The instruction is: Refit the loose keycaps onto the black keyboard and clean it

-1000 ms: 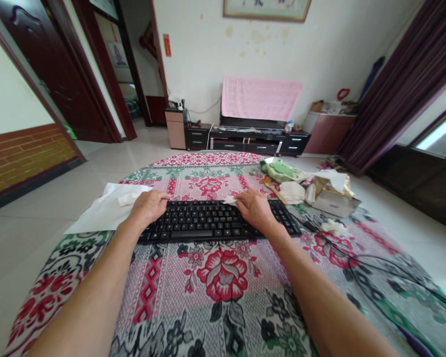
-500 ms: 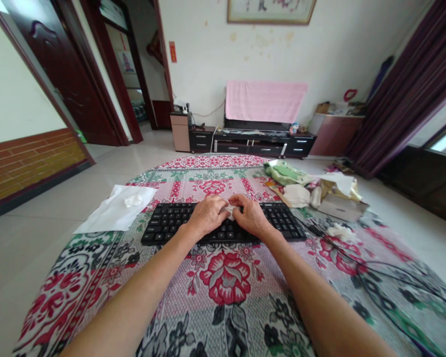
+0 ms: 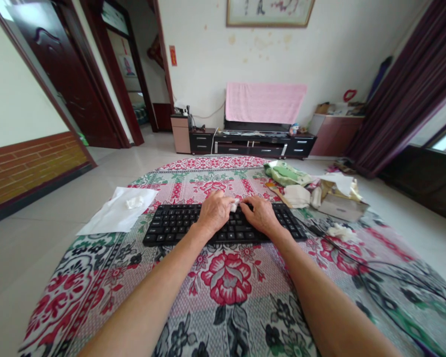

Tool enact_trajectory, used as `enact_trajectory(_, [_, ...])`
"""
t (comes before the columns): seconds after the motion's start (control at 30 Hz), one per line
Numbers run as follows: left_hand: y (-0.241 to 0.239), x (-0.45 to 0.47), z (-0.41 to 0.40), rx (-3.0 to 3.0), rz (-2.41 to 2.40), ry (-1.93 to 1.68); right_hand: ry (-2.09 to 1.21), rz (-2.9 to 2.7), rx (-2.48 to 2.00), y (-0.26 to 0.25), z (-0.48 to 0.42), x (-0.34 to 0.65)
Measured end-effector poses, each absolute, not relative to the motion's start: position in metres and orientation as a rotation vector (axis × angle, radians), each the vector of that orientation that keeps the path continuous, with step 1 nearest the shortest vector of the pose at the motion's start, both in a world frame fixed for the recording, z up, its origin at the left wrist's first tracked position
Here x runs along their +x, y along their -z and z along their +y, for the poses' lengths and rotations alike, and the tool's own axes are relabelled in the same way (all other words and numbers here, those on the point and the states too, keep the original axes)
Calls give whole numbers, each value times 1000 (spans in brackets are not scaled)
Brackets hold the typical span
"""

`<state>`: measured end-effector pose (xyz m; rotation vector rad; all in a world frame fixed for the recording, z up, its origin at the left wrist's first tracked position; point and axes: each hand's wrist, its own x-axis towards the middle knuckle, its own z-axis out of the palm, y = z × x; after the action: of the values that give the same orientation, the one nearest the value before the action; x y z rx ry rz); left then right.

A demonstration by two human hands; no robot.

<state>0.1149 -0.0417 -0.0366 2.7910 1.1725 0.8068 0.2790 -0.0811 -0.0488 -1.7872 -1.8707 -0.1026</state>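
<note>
A black keyboard [image 3: 174, 224] lies flat on the flowered tablecloth in front of me. My left hand [image 3: 216, 212] is over its middle, thumb and fingers closed on a small white tissue [image 3: 234, 205] at the upper rows of keys. My right hand [image 3: 260, 214] rests just right of the tissue, fingers bent over the keyboard's far part and the thumb near the keys. A narrow gap shows between the right fingertips and the tissue. The undersides of both hands are hidden.
At left lies a white sheet [image 3: 115, 218] with a crumpled tissue [image 3: 134, 202] on it. To the right are a green bag [image 3: 288, 173], a folded cloth [image 3: 297, 196], a wooden-handled brush [image 3: 277, 192], an open box [image 3: 342, 207], another crumpled tissue [image 3: 344, 232] and a black cable [image 3: 342, 250].
Both hands have shifted slightly to the right along the keyboard. The tissue, earlier between both hands' fingertips, now sits in the left fingers, and the hands are a little farther apart.
</note>
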Motion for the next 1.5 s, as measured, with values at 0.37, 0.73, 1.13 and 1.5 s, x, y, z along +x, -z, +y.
enact_trajectory(0.37, [33,41,-20,2760,1389,-477,126,-1885,-1886,43,-86,268])
enact_trajectory(0.73, [31,40,-29,2739,1454,-564,136,-1998,-1737,46,-92,243])
enact_trajectory(1.13, [20,-18,-16,2450,2048,-422,137,-2013,-1743,46,-92,241])
enact_trajectory(1.5, [35,26,-27,2666,1657,-521,174,-2016,-1723,50,-91,242])
